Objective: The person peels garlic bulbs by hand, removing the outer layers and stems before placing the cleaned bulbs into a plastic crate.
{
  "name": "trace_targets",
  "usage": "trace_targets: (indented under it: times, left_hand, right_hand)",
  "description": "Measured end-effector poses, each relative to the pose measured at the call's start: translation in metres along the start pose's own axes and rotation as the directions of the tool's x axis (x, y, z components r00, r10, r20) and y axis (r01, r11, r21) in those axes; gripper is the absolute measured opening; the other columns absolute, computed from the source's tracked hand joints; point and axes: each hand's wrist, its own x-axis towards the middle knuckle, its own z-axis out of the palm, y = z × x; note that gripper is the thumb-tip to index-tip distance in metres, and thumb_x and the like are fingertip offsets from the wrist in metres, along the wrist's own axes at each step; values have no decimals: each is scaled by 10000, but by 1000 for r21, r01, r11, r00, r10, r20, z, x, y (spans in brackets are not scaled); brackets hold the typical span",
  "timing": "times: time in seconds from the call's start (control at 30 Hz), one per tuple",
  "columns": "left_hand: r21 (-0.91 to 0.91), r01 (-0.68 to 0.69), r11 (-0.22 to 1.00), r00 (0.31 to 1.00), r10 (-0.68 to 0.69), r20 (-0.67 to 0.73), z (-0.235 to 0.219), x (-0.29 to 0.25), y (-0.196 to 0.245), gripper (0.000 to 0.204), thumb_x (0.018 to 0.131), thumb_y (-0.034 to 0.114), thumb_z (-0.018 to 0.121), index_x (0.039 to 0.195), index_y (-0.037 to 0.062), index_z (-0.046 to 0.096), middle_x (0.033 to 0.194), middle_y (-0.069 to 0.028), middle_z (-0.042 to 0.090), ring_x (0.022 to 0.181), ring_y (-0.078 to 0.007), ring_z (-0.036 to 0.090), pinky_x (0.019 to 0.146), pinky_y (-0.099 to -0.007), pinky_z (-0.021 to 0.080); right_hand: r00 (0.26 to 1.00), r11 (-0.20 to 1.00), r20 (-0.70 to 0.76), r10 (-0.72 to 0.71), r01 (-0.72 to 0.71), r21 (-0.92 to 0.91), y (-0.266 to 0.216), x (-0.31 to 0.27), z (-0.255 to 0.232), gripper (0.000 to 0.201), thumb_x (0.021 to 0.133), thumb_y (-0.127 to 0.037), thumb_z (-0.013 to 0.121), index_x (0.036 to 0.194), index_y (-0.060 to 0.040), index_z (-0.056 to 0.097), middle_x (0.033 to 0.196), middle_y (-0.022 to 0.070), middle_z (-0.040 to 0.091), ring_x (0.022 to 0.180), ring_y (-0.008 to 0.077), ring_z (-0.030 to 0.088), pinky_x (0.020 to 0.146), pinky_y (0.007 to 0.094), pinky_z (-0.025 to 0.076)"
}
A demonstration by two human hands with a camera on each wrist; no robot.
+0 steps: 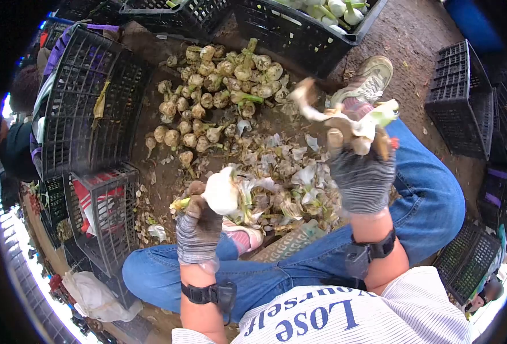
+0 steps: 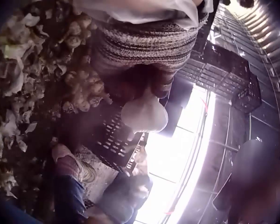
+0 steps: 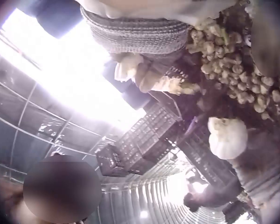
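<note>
"Lose Yourself" on striped shirt [image 1: 379, 324], garlic bulb [image 1: 221, 192] in left hand [image 1: 199, 229]

From above, the head view looks forward and down on the left hand [image 1: 201, 222] and right hand [image 1: 362, 175], while each wrist view looks closely past its own, all three sharing the left hand's white bulb [image 1: 221, 192].

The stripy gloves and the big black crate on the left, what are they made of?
The gloves look like soft, dull knitted yarn: ribbed rows show at the cuffs. Whether cotton or something else, I can't tell. The crate is probably hard molded plastic, mostly dull: its stiff wall has a regular grid of holes.
</note>
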Motion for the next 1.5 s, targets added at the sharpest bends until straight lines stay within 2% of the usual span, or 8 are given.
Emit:
trace_targets:
  times: [0.2, 0.43, 0.57, 0.73, 0.83, 1.0, 1.2, 1.5]
  left_hand:
    - [-201, -8, 980, 989, -22, -147, 8, -1, -11, 494, 743, 233, 646, 1186, 104, 472, 1189, -119, 499, 1071, -269, 499, 874, -422, 452]
    - [-264, 416, 871, 909, -407, 88, 29, 7, -30, 454, 709, 267, 690, 1087, 90, 513, 1079, -114, 561, 1009, -264, 539, 838, -388, 485]
    - [-137, 35, 990, 940, -79, -331, -3, 29, -42, 372, 793, 265, 603, 1086, 56, 508, 1083, -108, 555, 976, -201, 553, 748, -280, 530]
    - [-56, -183, 981, 926, 153, -345, 24, 65, -15, 369, 804, 268, 599, 1084, 51, 496, 1003, -69, 558, 877, -136, 557, 639, -212, 543]
    - [660, -503, 558, 835, 510, 206, 95, 116, 11, 447, 718, 316, 687, 1036, 71, 489, 1024, -49, 516, 960, -164, 503, 873, -270, 436]
    - [196, -253, 948, 826, 106, 553, 161, 152, 55, 462, 902, 319, 398, 1249, 16, 383, 1269, -150, 419, 1160, -277, 428, 918, -381, 422]
    - [725, -227, -651, 872, -468, -146, -2, 184, -12, 496, 667, -42, 548, 1136, 121, 534, 1151, -154, 524, 1050, -281, 512, 905, -337, 405]
    - [812, 478, -334, 866, 23, -500, -92, 263, -90, 716, 616, 56, 670, 1267, 127, 378, 1307, -209, 341, 1153, -368, 398, 925, -373, 385]
  right_hand:
    - [905, 143, 294, 309, 261, -955, 30, -12, 0, 462, 797, -206, 610, 1196, -45, 442, 1099, 90, 489, 1026, 165, 483, 873, 267, 404]
    - [876, 436, 168, 452, -53, -898, 57, -15, -9, 207, 789, -208, 616, 877, -30, 554, 791, 58, 531, 779, 132, 512, 713, 293, 433]
    - [661, 403, 471, 584, 267, -875, 56, -27, 4, 198, 805, -202, 592, 886, -31, 532, 763, 69, 534, 750, 127, 507, 655, 260, 432]
    - [698, 447, 138, 703, -282, -849, 58, -20, -17, 219, 808, -197, 596, 930, -26, 534, 823, 24, 547, 771, 103, 484, 716, 245, 416]
    - [787, 449, 89, 610, -251, -858, 57, -13, -17, 243, 790, -190, 623, 942, -22, 538, 845, 17, 550, 788, 87, 478, 725, 233, 414]
    - [854, 456, 8, 520, -270, -848, 54, -4, -27, 221, 773, -195, 637, 890, -41, 529, 794, -19, 520, 712, 49, 465, 613, 194, 409]
    - [896, 278, -172, 410, -302, -912, 50, 11, -38, 258, 786, -180, 617, 977, -18, 555, 866, 21, 562, 755, 55, 505, 663, 212, 447]
    - [991, 37, -69, 119, -74, -997, 54, 11, -53, 318, 795, -240, 591, 1017, -16, 560, 967, 158, 561, 905, 249, 549, 776, 334, 432]
